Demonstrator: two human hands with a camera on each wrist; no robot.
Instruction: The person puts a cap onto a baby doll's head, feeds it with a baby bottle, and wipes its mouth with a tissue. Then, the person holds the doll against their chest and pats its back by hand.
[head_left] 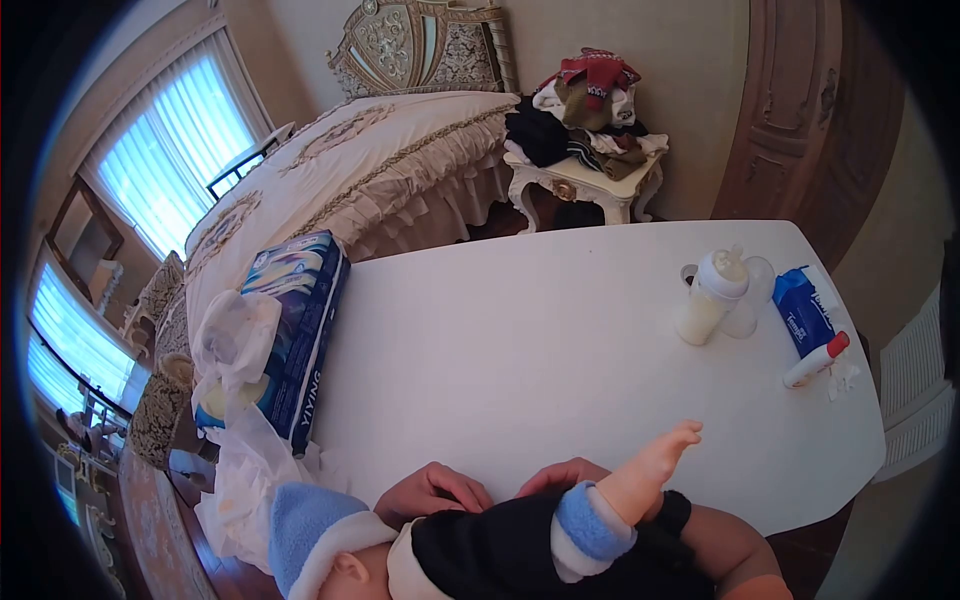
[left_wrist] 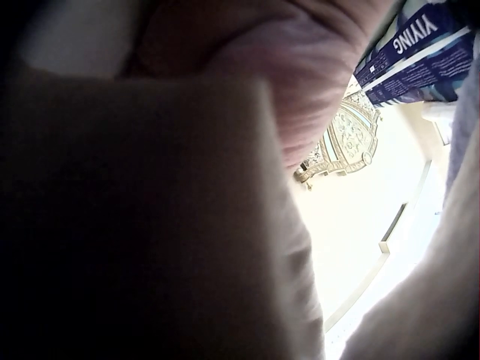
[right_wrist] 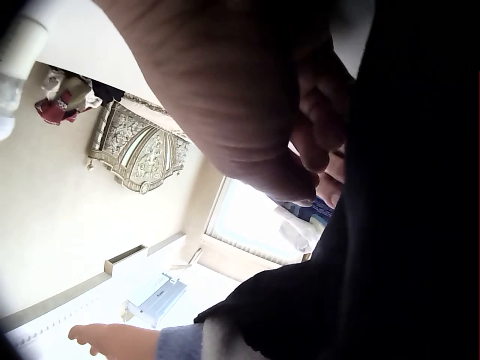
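Both the left hand (head_left: 432, 493) and the right hand (head_left: 563, 475) grasp the black garment (head_left: 500, 550) of the plastic baby doll (head_left: 640, 478) on the white table (head_left: 560, 330), fingers curled on the cloth.

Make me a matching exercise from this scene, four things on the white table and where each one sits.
Things:
1 baby bottle
2 blue diaper pack
3 doll
4 small tube with a red cap

Places:
A left edge of the table
B near edge, under both hands
C right edge, beside the blue wipes packet
D far right, left of the wipes packet

Pairs: 1-D, 2-A, 3-B, 4-C
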